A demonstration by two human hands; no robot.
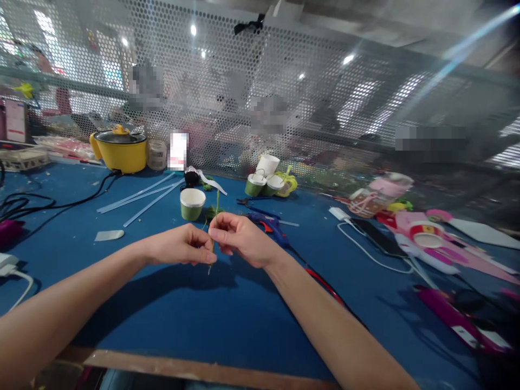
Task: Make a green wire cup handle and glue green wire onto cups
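A thin green stem (pixel 218 201) stands nearly upright between my two hands, its lower tip showing below the fingers. My left hand (pixel 182 245) is closed on the stem's lower part, thumb and forefinger pinched near the bottom. Higher up, my right hand (pixel 239 237) pinches the same stem. Just behind the hands sits a small green cup with a white rim (pixel 192 208). Some dark green strands (pixel 211 211) lie beside it, partly hidden by my fingers. To the right of my right hand rests a blue glue gun (pixel 278 230), partly covered by that hand.
Behind lie pliers (pixel 258 208) and small green cups (pixel 255 187). Clear glue sticks (pixel 140 196) lie left, before a yellow electric pot (pixel 122 151). A phone (pixel 377 235), cables and a purple object (pixel 450 317) occupy the right. A perforated metal screen (pixel 317 103) bounds the blue table.
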